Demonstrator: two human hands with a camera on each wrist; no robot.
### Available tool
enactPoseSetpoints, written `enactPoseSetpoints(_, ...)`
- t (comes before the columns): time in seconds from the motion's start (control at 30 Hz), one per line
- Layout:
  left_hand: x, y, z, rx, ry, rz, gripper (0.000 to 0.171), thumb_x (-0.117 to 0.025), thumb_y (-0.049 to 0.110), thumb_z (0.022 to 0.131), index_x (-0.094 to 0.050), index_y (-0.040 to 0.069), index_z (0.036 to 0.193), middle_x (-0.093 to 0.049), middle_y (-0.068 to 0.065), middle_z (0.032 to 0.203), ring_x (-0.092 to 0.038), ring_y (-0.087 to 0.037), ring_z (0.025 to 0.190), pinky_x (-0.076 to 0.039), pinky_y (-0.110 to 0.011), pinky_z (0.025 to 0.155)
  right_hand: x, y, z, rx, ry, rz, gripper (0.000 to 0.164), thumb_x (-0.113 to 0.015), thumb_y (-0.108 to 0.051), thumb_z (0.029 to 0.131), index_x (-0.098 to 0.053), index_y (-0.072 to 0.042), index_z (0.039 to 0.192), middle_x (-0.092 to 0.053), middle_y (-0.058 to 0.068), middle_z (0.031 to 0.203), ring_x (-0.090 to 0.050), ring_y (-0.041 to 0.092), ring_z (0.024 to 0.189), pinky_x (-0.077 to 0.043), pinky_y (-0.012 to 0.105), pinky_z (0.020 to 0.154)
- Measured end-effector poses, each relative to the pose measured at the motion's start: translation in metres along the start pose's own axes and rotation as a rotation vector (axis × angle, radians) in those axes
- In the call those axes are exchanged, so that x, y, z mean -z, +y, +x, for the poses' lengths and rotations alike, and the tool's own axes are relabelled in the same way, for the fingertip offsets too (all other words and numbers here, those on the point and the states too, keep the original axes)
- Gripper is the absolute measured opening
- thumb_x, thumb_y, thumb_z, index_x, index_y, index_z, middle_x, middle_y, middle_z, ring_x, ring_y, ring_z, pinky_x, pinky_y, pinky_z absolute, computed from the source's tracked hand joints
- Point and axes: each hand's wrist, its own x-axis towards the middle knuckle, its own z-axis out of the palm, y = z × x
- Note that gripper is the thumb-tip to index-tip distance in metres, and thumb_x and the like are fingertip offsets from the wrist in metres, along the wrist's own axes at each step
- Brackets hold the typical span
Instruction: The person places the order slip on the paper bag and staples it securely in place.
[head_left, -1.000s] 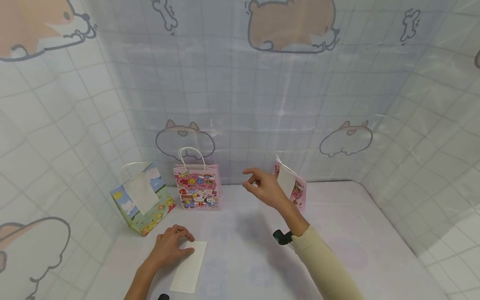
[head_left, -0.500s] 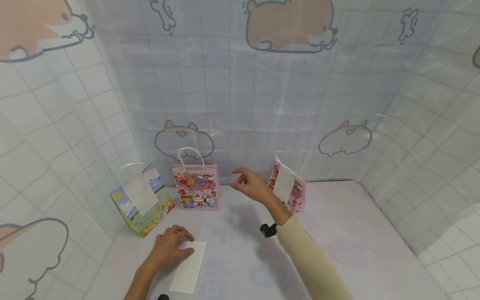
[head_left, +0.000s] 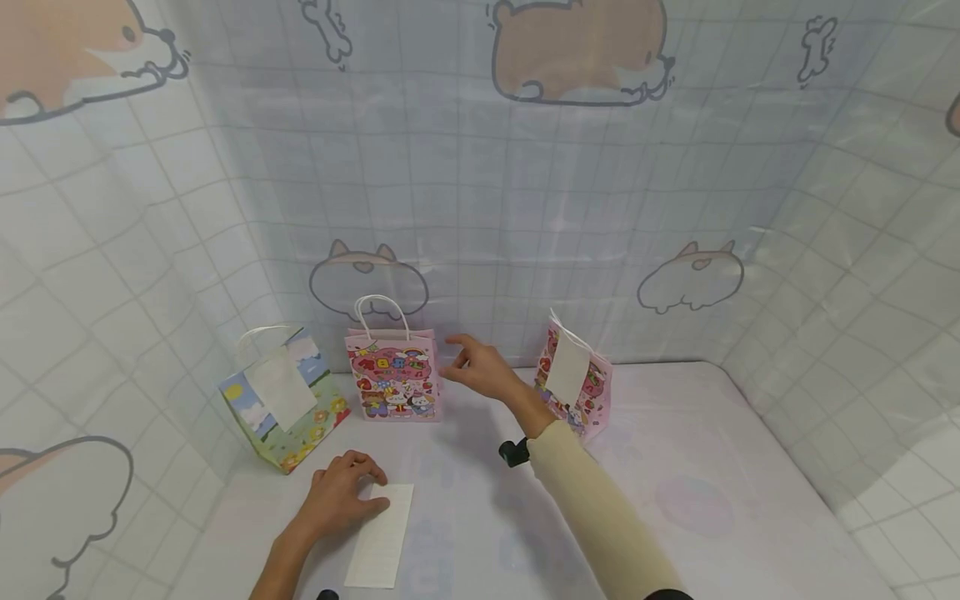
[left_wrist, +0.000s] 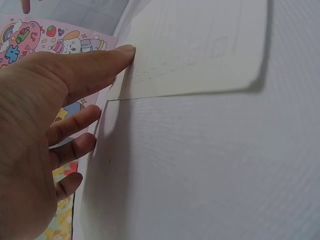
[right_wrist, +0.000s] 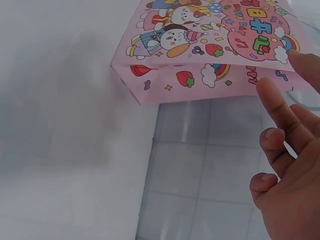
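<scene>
My right hand (head_left: pixel 480 372) is at the right side of the pink gift bag (head_left: pixel 393 383), thumb and forefinger spread apart around the bag's edge. In the right wrist view, the bag's printed front (right_wrist: pixel 200 35) and folded side panel (right_wrist: pixel 200 82) show beside the fingers (right_wrist: pixel 280 110), which hold nothing; contact with the bag is uncertain. My left hand (head_left: pixel 339 496) rests by the upper end of a white paper slip (head_left: pixel 381 533) lying on the table. Its thumb (left_wrist: pixel 110 60) touches the slip's edge, and the other fingers are loosely bent. Faint printed lines mark the paper.
A blue-green flowered gift bag (head_left: pixel 322 408) with a white slip (head_left: pixel 281 387) on its front leans at the left. Another pink bag (head_left: pixel 596 400), also bearing a white slip (head_left: pixel 568 367), stands behind my right forearm. Patterned curtain walls (head_left: pixel 480 208) enclose the table (head_left: pixel 720 450).
My right hand has moved left, from near the right-hand pink bag to the side of the middle one. The left hand has stayed in place; the paper slip's lower end has shifted slightly right.
</scene>
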Motion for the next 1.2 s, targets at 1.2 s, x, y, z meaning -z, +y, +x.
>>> enactPoseSetpoints(1.2, -0.003, -0.002, -0.001, 0.01, 0.005, -0.01, 0.03, -0.087, 0.047, 0.072, -0.066, 0.034, 0.088, -0.062, 0.014, 0.099, -0.054, -0.019, 0.102, -0.033, -0.055, 0.09, -0.021, -0.021, 0.016, -0.04, -0.003, 0.008, 0.042, -0.06, -0.038, 0.101, -0.055, -0.014, 0.135, -0.069, -0.003, 0.097, -0.064, 0.011, 0.082, -0.051, 0.031, 0.069)
